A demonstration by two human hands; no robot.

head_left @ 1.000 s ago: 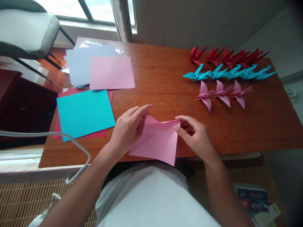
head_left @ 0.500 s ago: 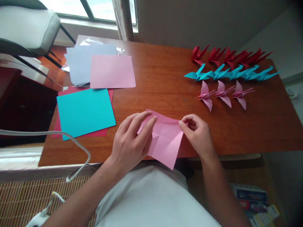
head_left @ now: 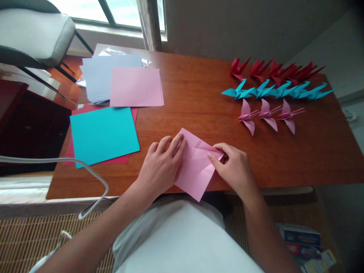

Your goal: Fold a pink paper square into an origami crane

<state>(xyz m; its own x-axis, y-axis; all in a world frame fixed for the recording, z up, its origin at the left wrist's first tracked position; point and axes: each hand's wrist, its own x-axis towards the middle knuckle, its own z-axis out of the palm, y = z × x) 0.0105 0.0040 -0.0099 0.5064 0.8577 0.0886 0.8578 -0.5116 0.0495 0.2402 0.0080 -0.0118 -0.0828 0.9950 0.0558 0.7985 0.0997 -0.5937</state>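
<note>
On table [head_left: 199, 94], left hand [head_left: 160, 168], right hand [head_left: 234, 168] on pink sheet [head_left: 196, 170]

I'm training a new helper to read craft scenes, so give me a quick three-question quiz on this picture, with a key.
1. True or false: both the left hand and the right hand touch the pink sheet.
2. How many pink paper birds lie on the table?
3. Pick one: the turquoise sheet lies on top of A) red paper, B) lavender paper, C) a paper bird.
Key: 1 true; 2 three; 3 A.
</note>
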